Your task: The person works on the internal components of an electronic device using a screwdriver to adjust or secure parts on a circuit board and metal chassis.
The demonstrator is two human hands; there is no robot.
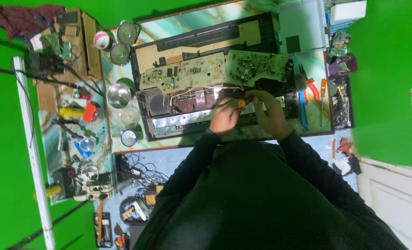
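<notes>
**Workbench with opened electronic chassis, seen from the head camera**

Worktop (317, 69): a rectangular slab with a marbled green-and-cream surface and a brown edge, standing against plain green walls (391, 69); a white panelled door (396, 203) occupies the lower right of the view. At the middle of the worktop lies the long black opened electronic chassis (201, 111), its silver metal strip (178, 121) running along the near edge. Two green printed circuit boards (215, 69) are tilted up over the chassis toward the far edge, joined to it by thin white wires.

Hands: the left hand (224, 115) and the right hand (273, 113) meet over the right half of the chassis. Both are curled around a small orange-handled tool (241, 103) between them; which hand actually grips it cannot be told at this size.

Right end of the worktop: red-handled pliers (313, 88), an orange-handled screwdriver (323, 88) and a blue-handled tool (304, 111) lie side by side. At the far right corner sits a pale grey flat box (303, 28).

Left end: a shiny steel bowl (119, 95), two round grey loudspeakers (124, 42) and a white roll of tape with a red core (102, 40). Beside the worktop's left edge, a lower cluttered shelf (74, 139) carries a red rectangular box (91, 111) and a yellow cylinder (71, 112). Tangled black cables (136, 176) lie on the floor below.
</notes>
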